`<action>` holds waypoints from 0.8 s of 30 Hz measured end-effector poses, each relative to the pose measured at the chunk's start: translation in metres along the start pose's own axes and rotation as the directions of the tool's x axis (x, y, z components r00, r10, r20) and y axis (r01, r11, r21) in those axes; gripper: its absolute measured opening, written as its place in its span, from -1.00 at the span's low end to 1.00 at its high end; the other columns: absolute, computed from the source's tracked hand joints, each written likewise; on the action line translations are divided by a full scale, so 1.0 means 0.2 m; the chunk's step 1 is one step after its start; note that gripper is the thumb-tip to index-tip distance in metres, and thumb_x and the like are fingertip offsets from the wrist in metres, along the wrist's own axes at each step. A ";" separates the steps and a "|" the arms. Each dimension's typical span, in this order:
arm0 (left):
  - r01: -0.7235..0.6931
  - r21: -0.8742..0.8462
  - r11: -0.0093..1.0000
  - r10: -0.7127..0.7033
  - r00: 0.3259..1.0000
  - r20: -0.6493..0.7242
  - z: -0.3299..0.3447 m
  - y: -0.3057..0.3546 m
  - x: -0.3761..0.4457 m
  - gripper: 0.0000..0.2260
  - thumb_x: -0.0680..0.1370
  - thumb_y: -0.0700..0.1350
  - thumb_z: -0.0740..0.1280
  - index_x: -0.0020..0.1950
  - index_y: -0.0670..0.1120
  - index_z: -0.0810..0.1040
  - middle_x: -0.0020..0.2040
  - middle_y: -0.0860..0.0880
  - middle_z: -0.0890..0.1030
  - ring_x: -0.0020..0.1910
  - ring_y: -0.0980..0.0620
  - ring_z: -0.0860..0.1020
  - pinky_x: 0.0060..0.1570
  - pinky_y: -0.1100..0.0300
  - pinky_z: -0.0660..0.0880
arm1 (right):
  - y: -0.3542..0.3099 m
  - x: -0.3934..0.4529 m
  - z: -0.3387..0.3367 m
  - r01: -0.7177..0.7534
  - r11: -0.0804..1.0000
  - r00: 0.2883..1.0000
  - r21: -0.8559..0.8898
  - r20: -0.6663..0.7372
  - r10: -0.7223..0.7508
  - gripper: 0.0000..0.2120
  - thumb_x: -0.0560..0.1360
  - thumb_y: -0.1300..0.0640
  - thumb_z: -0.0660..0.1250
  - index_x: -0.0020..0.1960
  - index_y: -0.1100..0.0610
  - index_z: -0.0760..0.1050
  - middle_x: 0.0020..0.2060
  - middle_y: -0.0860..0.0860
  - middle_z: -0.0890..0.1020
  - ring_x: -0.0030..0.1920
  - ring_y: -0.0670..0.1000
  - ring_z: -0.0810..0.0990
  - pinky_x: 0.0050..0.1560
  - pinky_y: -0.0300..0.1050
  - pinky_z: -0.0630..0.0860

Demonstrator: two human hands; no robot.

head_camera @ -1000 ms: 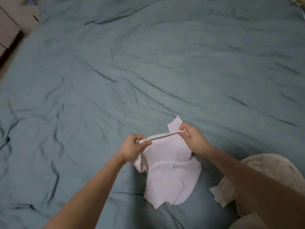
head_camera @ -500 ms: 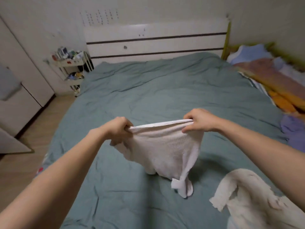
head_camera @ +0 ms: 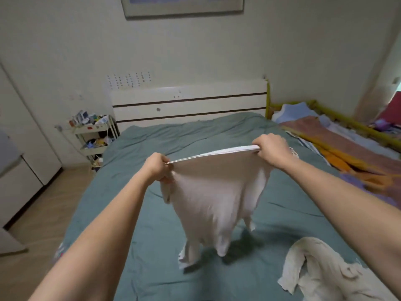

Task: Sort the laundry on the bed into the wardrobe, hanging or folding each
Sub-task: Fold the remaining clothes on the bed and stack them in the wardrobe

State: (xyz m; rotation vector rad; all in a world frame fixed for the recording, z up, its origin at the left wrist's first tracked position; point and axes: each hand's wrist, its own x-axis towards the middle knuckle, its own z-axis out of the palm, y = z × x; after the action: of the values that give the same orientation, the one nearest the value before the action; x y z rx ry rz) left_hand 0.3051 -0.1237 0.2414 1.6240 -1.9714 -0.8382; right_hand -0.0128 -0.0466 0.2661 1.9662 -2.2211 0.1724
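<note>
A white knit garment hangs in the air above the teal bed, stretched flat along its top edge. My left hand grips the left end of that edge, and my right hand grips the right end, a little higher. The garment's lower ends dangle just above the sheet. A cream garment lies crumpled on the bed at the lower right, below my right forearm.
A white headboard stands at the far end of the bed. A small white cart with clutter sits at the bed's far left corner. White cabinet doors line the left wall. Colourful bedding lies to the right.
Both hands have lifted the white garment off the bed and pulled its top edge wider. My head has tilted up from the sheet to the room.
</note>
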 end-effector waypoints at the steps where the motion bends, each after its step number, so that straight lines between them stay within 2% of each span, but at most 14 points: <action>1: -0.034 0.018 0.999 0.035 0.999 -0.016 0.02 -0.02 -0.02 -0.81 0.47 -0.39 0.27 -0.25 -0.15 0.57 -0.33 -0.12 0.56 -0.47 0.05 0.56 -0.37 0.18 0.59 | 0.00 0.00 0.03 -0.019 1.000 1.000 0.009 -0.004 0.019 -0.92 0.39 0.24 0.33 -0.14 0.12 0.58 -0.11 0.16 0.64 -0.04 0.20 0.60 -0.23 -0.11 0.35; 2: -0.089 0.116 0.989 0.086 0.996 0.027 0.05 -0.05 -0.04 -0.82 0.47 -0.34 0.28 -0.26 -0.12 0.57 -0.34 -0.08 0.55 -0.44 0.08 0.54 -0.38 0.25 0.51 | -0.02 -0.01 0.07 0.008 1.000 0.994 -0.005 0.105 -0.007 -0.96 0.37 0.24 0.34 -0.23 0.14 0.55 -0.14 0.18 0.64 -0.10 0.18 0.60 -0.24 -0.11 0.39; 3: -0.118 0.262 0.958 0.081 0.986 0.149 0.09 -0.08 -0.06 -0.86 0.47 -0.29 0.31 -0.27 -0.12 0.56 -0.34 -0.05 0.52 -0.38 0.06 0.51 -0.37 0.26 0.44 | -0.03 -0.02 0.12 0.046 0.998 0.969 -0.032 0.245 -0.037 -0.94 0.36 0.24 0.34 -0.29 0.15 0.52 -0.18 0.18 0.63 -0.14 0.14 0.60 -0.25 -0.13 0.43; 4: -0.152 0.386 0.910 0.051 0.965 0.259 0.12 -0.11 -0.08 -0.87 0.48 -0.22 0.34 -0.28 -0.13 0.54 -0.34 -0.05 0.48 -0.35 0.03 0.48 -0.38 0.25 0.38 | -0.03 -0.02 0.17 0.054 0.998 0.949 -0.039 0.313 -0.039 -0.95 0.35 0.23 0.34 -0.29 0.16 0.53 -0.19 0.17 0.63 -0.14 0.13 0.60 -0.25 -0.15 0.43; 5: -0.165 0.438 0.884 0.014 0.944 0.329 0.13 -0.14 -0.08 -0.83 0.49 -0.15 0.38 -0.29 -0.13 0.51 -0.36 -0.04 0.47 -0.36 0.03 0.49 -0.40 0.25 0.36 | -0.01 -0.01 0.20 0.045 0.998 0.947 -0.035 0.321 -0.031 -0.96 0.35 0.22 0.34 -0.22 0.16 0.58 -0.16 0.16 0.63 -0.10 0.13 0.61 -0.24 -0.17 0.42; 7: -0.166 0.403 0.900 -0.002 0.923 0.384 0.12 -0.20 -0.07 -0.71 0.46 -0.01 0.46 -0.36 -0.10 0.48 -0.41 0.01 0.54 -0.41 0.11 0.57 -0.43 0.32 0.39 | 0.05 0.01 0.20 0.041 0.999 0.937 -0.002 0.348 -0.038 -0.89 0.35 0.21 0.38 -0.14 0.15 0.62 -0.21 0.12 0.62 -0.11 0.10 0.61 -0.26 -0.19 0.43; 8: -0.171 0.399 0.901 -0.007 0.913 0.407 0.10 -0.21 -0.05 -0.70 0.43 0.03 0.49 -0.38 -0.08 0.49 -0.41 0.03 0.59 -0.41 0.15 0.58 -0.41 0.31 0.42 | 0.08 0.01 0.19 0.025 0.998 0.904 0.049 0.426 -0.043 -0.93 0.34 0.22 0.41 -0.17 0.14 0.61 -0.28 0.08 0.59 -0.18 0.05 0.58 -0.30 -0.21 0.42; 11: -0.141 0.459 0.877 -0.121 0.860 0.496 0.12 -0.23 0.00 -0.85 0.40 -0.10 0.50 -0.32 -0.04 0.56 -0.36 0.03 0.64 -0.39 0.16 0.60 -0.31 0.28 0.53 | 0.14 0.02 0.17 -0.132 0.960 0.700 0.246 0.709 -0.085 -0.90 0.33 0.28 0.49 -0.24 0.13 0.59 -0.39 -0.02 0.58 -0.28 0.01 0.54 -0.30 -0.21 0.46; 14: -0.034 0.390 0.920 -0.215 0.789 0.576 0.20 -0.27 0.07 -0.92 0.48 -0.17 0.44 -0.14 -0.14 0.56 -0.26 -0.07 0.65 -0.37 0.05 0.62 -0.29 0.22 0.58 | 0.15 0.08 0.18 -0.112 0.980 0.601 0.166 0.797 -0.066 -0.87 0.32 0.24 0.52 -0.16 0.16 0.61 -0.30 0.01 0.62 -0.25 0.03 0.55 -0.21 -0.16 0.48; 16: 0.109 0.252 0.962 -0.243 0.767 0.594 0.25 -0.30 0.13 -0.83 0.53 -0.16 0.39 0.02 -0.24 0.52 -0.18 -0.17 0.63 -0.32 -0.07 0.63 -0.29 0.13 0.60 | 0.14 0.14 0.24 -0.041 0.998 0.566 0.047 0.824 -0.016 -0.76 0.33 0.18 0.53 -0.04 0.20 0.60 -0.20 0.02 0.60 -0.20 0.04 0.54 -0.22 -0.19 0.48; 18: 0.112 0.292 0.950 -0.261 0.800 0.541 0.30 -0.33 0.21 -0.89 0.53 -0.16 0.36 0.02 -0.17 0.54 -0.19 -0.09 0.61 -0.28 -0.03 0.63 -0.34 0.20 0.54 | 0.13 0.21 0.32 0.031 0.999 0.603 -0.040 0.797 0.013 -0.77 0.35 0.14 0.51 -0.05 0.17 0.56 -0.16 0.01 0.58 -0.16 0.03 0.53 -0.29 -0.23 0.46; 20: 0.020 0.491 0.871 -0.250 0.877 0.409 0.32 -0.33 0.30 -0.90 0.48 -0.16 0.33 -0.04 -0.10 0.59 -0.18 -0.05 0.63 -0.13 -0.06 0.66 -0.29 0.21 0.52 | 0.11 0.28 0.42 0.034 0.997 0.679 -0.068 0.734 0.027 -0.86 0.38 0.20 0.46 -0.19 0.14 0.48 -0.15 0.03 0.56 -0.14 0.02 0.52 -0.32 -0.23 0.40; 22: 0.005 0.562 0.827 -0.180 0.950 0.255 0.36 -0.31 0.41 -0.82 0.47 -0.24 0.29 0.01 -0.21 0.61 -0.03 -0.22 0.64 0.03 -0.19 0.62 -0.12 0.10 0.52 | 0.08 0.37 0.54 0.020 0.998 0.781 -0.055 0.625 0.019 -0.87 0.44 0.31 0.34 -0.25 0.15 0.46 -0.10 0.14 0.59 -0.08 0.05 0.57 -0.34 -0.21 0.38; 24: 0.058 0.550 0.833 -0.134 0.986 0.100 0.37 -0.26 0.52 -0.79 0.49 -0.29 0.25 0.07 -0.27 0.59 0.08 -0.32 0.59 0.10 -0.26 0.57 0.02 0.04 0.49 | 0.09 0.50 0.64 -0.021 1.000 0.895 -0.004 0.445 0.020 -0.85 0.45 0.37 0.23 -0.09 0.24 0.57 0.03 0.24 0.63 0.07 0.16 0.60 -0.15 -0.14 0.44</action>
State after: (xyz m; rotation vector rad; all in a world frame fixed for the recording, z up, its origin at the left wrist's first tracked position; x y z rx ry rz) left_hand 0.2712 -0.2190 0.1486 2.0364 -2.3943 -0.4373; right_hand -0.0477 -0.1664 0.1609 2.1564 -2.5035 -0.3111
